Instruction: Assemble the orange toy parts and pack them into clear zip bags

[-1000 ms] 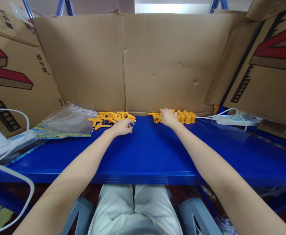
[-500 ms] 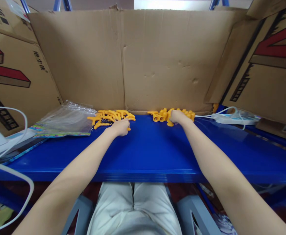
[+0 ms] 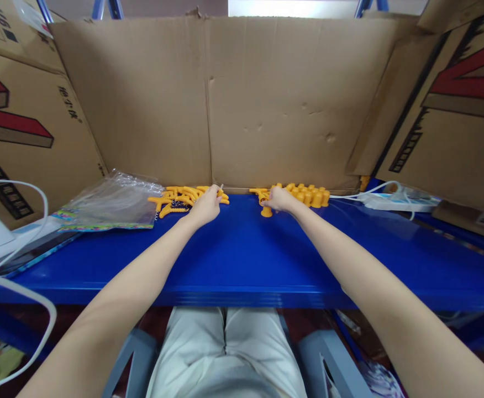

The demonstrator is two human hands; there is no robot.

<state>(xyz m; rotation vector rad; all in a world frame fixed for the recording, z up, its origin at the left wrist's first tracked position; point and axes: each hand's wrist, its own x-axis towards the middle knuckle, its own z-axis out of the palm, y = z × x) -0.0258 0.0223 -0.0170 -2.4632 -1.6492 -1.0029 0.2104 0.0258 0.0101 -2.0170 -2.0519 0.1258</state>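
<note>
My left hand (image 3: 206,208) is closed at the right end of a pile of yellow curved plastic pieces (image 3: 179,194). A bit of yellow shows at its fingertips, seemingly one of these pieces, mostly hidden by the fingers. Dark chains (image 3: 179,204) lie among the pile. Farther right, my right hand (image 3: 280,199) grips a yellow flared cup (image 3: 267,210), its wide end downward. Behind and beside that hand stand several similar yellow cups (image 3: 314,196) in close rows. A yellow piece with a thin stem (image 3: 258,191) lies just left of the right hand.
Clear plastic bags (image 3: 113,202) lie left on the blue shelf (image 3: 242,254). Cardboard (image 3: 267,105) walls the back and sides. A white power strip (image 3: 399,202) with a cable sits at right. White cables (image 3: 38,298) loop at the left front.
My right hand has moved left along the cups and now grips one at the row's left end. My left hand has risen slightly and turned, its fingertips now pointing up.
</note>
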